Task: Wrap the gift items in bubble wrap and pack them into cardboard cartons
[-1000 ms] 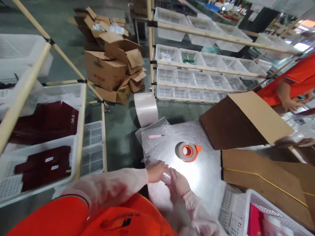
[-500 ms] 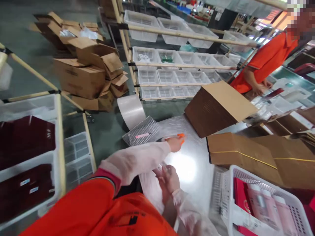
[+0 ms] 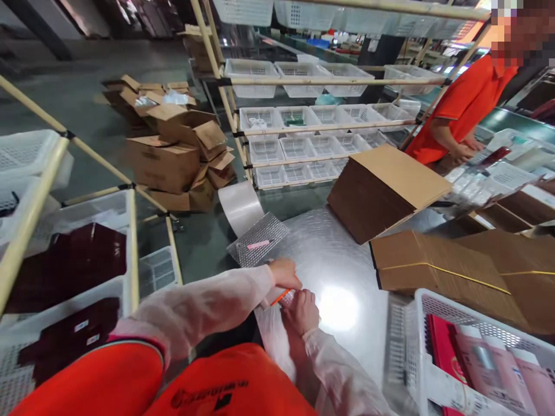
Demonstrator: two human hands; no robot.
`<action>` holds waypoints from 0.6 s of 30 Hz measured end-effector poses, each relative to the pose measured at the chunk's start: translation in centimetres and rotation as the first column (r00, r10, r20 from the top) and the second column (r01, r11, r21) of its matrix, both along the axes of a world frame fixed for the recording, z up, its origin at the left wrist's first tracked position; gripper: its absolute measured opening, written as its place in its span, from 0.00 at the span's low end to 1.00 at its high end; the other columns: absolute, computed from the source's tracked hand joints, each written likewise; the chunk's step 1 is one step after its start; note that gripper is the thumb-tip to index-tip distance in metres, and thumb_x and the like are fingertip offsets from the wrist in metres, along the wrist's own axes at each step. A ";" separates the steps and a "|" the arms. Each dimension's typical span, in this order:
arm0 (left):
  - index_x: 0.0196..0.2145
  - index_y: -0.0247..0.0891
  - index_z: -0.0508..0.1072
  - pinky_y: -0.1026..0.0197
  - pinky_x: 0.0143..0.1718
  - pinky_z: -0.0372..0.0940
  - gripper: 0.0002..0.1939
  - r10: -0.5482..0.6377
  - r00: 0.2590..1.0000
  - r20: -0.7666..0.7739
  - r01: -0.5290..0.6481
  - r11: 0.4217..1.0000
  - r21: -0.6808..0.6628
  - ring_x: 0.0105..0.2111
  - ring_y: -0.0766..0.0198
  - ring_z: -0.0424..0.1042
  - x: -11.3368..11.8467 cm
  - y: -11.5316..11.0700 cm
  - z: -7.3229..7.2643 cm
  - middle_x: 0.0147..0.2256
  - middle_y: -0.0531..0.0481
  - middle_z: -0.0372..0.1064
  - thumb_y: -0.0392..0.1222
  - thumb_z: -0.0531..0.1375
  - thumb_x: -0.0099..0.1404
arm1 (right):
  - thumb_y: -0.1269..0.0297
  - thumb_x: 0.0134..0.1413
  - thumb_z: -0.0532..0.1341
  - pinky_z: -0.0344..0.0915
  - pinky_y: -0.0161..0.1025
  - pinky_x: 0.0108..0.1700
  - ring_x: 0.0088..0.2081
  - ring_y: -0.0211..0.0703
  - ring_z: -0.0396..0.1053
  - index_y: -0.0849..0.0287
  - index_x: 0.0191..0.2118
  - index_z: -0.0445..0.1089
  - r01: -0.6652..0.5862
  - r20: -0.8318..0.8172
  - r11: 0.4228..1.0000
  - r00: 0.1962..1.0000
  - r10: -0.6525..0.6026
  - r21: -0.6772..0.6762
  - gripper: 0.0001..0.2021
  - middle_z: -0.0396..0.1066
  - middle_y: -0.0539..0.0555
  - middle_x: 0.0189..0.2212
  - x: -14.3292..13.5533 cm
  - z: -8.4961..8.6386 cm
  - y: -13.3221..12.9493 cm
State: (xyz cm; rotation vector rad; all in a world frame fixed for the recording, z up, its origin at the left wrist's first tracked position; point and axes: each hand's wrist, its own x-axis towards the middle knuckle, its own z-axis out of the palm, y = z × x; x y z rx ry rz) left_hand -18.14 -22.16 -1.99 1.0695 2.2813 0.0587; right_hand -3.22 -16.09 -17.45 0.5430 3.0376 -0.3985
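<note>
Two hands work at the table's [image 3: 347, 260] near left edge: left hand [image 3: 285, 274] clutching the orange tape [image 3: 281, 296], right hand [image 3: 304, 312] with fingers bent round the wrapped item [image 3: 288, 300]. Bare tabletop opens rightward; beyond, bubble wrap [image 3: 243, 252] bears a pink tool [image 3: 258, 245].

The left hand [image 3: 284, 274] holds the tape [image 3: 281, 297] at the wrapped item [image 3: 288, 299] in the right hand [image 3: 304, 312]. Beyond the left hand, a pink tool [image 3: 258, 245] lies on bubble wrap [image 3: 277, 229]; right of the right hand stands a basket [image 3: 414, 341].
</note>
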 end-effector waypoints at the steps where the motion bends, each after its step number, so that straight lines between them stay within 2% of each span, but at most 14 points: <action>1: 0.42 0.31 0.81 0.54 0.45 0.69 0.21 0.010 1.000 -0.007 -0.010 1.000 0.015 0.46 0.43 0.76 0.3 -0.2 -0.1 0.42 0.35 0.79 0.51 0.64 0.57 | 0.54 0.50 0.70 0.68 0.49 0.51 0.53 0.60 0.66 0.65 0.55 0.67 0.046 0.091 0.999 0.995 -0.045 -0.001 0.30 0.67 0.68 0.52 -0.7 0.6 -0.4; 4: 0.45 0.33 0.79 0.54 0.46 0.69 0.23 0.049 0.999 -0.018 -0.047 0.996 0.070 0.47 0.44 0.76 1.8 -2.6 -0.3 0.44 0.36 0.78 0.53 0.61 0.60 | 0.55 0.52 0.68 0.67 0.50 0.49 0.51 0.61 0.70 0.68 0.61 0.61 0.072 0.272 0.997 0.960 -0.061 -0.030 0.35 0.68 0.70 0.52 -2.3 1.9 -0.8; 8: 0.58 0.40 0.72 0.55 0.45 0.70 0.30 0.125 0.992 -0.014 -0.123 0.988 0.096 0.45 0.47 0.78 5.0 -9.3 -1.4 0.44 0.41 0.79 0.48 0.61 0.57 | 0.56 0.56 0.63 0.68 0.45 0.43 0.47 0.59 0.73 0.68 0.61 0.60 0.041 0.295 0.998 0.955 -0.022 -0.056 0.32 0.70 0.68 0.47 -3.0 2.0 -0.1; 11: 0.59 0.41 0.71 0.57 0.42 0.70 0.33 0.181 0.983 0.028 -0.183 0.979 0.088 0.42 0.47 0.79 6.5 -13.5 -2.7 0.40 0.42 0.81 0.48 0.61 0.56 | 0.54 0.55 0.64 0.68 0.45 0.43 0.47 0.59 0.74 0.67 0.62 0.60 0.035 0.315 0.998 0.949 -0.016 -0.054 0.33 0.70 0.68 0.47 -3.1 1.9 0.2; 14: 0.54 0.43 0.75 0.57 0.41 0.70 0.28 0.198 0.979 0.057 -0.201 0.978 0.053 0.43 0.47 0.79 6.3 -13.8 -3.8 0.40 0.44 0.81 0.48 0.61 0.55 | 0.59 0.54 0.65 0.69 0.45 0.43 0.46 0.59 0.75 0.66 0.67 0.53 0.022 0.335 0.999 0.942 -0.011 -0.028 0.38 0.69 0.68 0.49 -3.2 2.1 -0.4; 16: 0.50 0.42 0.77 0.55 0.43 0.71 0.26 0.193 0.980 0.052 -0.194 0.981 0.011 0.45 0.46 0.78 5.6 -12.4 -4.3 0.42 0.43 0.80 0.48 0.62 0.53 | 0.62 0.55 0.64 0.70 0.46 0.41 0.44 0.58 0.75 0.63 0.70 0.48 0.007 0.338 1.000 0.941 -0.011 0.012 0.40 0.68 0.67 0.50 -3.2 2.3 -1.2; 18: 0.47 0.39 0.79 0.53 0.43 0.72 0.25 0.189 0.981 0.045 -0.187 0.982 -0.039 0.44 0.44 0.79 5.1 -10.7 -4.8 0.42 0.40 0.80 0.48 0.63 0.51 | 0.63 0.59 0.61 0.70 0.46 0.40 0.43 0.58 0.75 0.59 0.71 0.47 -0.013 0.342 0.999 0.940 -0.002 0.044 0.38 0.67 0.67 0.49 -3.1 2.6 -1.9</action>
